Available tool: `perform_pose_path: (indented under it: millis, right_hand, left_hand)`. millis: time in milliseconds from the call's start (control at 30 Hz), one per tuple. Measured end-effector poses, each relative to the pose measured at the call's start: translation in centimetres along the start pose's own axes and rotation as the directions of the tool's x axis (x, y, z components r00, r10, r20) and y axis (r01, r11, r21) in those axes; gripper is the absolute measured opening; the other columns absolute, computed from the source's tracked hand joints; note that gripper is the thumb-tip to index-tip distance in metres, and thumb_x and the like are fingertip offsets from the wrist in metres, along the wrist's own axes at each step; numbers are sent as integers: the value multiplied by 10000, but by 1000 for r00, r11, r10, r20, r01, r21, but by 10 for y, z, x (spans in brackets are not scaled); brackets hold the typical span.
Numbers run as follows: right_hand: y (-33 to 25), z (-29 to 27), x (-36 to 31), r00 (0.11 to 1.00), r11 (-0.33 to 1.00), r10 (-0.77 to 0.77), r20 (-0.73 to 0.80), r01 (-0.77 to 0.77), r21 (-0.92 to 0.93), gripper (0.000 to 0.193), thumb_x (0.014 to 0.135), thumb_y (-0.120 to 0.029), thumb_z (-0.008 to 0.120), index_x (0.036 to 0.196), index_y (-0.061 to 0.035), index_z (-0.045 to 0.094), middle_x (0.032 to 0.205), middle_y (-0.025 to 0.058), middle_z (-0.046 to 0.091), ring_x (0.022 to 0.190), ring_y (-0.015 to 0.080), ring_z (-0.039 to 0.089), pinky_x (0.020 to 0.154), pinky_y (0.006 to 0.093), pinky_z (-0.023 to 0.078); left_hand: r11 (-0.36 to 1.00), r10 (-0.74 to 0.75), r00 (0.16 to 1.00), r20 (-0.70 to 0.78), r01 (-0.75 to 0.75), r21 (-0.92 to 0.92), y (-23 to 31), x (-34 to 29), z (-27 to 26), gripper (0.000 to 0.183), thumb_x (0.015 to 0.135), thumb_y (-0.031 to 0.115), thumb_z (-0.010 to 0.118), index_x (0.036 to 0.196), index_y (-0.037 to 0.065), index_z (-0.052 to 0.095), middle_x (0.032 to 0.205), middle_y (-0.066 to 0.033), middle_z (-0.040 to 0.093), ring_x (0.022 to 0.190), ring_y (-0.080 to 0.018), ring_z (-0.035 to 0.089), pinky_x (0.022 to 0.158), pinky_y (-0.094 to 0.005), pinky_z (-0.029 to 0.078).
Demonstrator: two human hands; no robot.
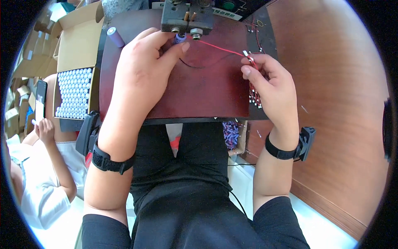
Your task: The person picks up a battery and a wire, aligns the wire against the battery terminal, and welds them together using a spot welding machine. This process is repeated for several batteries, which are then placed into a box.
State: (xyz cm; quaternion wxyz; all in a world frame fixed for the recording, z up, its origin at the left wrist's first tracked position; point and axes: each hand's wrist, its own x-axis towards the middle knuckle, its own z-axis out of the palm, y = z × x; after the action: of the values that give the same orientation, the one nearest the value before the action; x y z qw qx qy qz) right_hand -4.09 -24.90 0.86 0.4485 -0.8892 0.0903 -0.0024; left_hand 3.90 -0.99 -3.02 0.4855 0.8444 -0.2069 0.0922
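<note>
Beneath the metal head of a bench machine [186,20], my left hand [143,66] pinches a purple cylindrical battery cell [180,38] between thumb and fingers. The hand hides most of the cell. A red wire [217,46] and a black wire [194,66] stretch from near the cell toward my right hand [273,81]. That hand is closed, its thumb and forefinger pinching the wire lead by its small white connector [245,53]. Whether the wire ends touch the cell is too small to tell. Another purple cell [116,37] stands left of my left hand.
A dark red board [207,97] covers the bench. Red-and-black leads [254,98] lie beside my right hand. An opened carton [81,35] of cells sits left; a box [241,143] of purple pieces is below the bench. A person [45,178] with a phone [40,99] sits left.
</note>
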Motion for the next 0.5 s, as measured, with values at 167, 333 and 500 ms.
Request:
perform_pose_path:
  millis: [167,333,500]
  right_hand:
    - [-1,-4,-13,997,985,-32,-72,44,170,197,999,-130,695,1118,27,714,885,15,696,781,57,578,694,213,462]
    - [3,9,-15,989,969,-41,-145,75,236,260,1006,-158,696,1186,28,716,913,31,716,803,60,581,713,211,461]
    - [-6,19,-16,978,954,-77,-195,129,269,366,997,-169,705,1310,15,660,950,24,709,823,54,569,736,211,457]
  left_hand:
    - [999,-10,1000,25,9,38,4,1,-2,260,908,202,740,1014,-35,729,925,-181,656,850,-366,657,755,-390,514]
    - [1000,17,999,50,-18,22,6,-1,-3,285,906,199,751,1081,-25,729,969,-171,681,877,-334,670,788,-373,516]
    - [1000,-21,989,145,23,-14,11,0,-5,311,905,182,763,1130,-30,723,1031,-162,702,930,-297,685,840,-350,516]
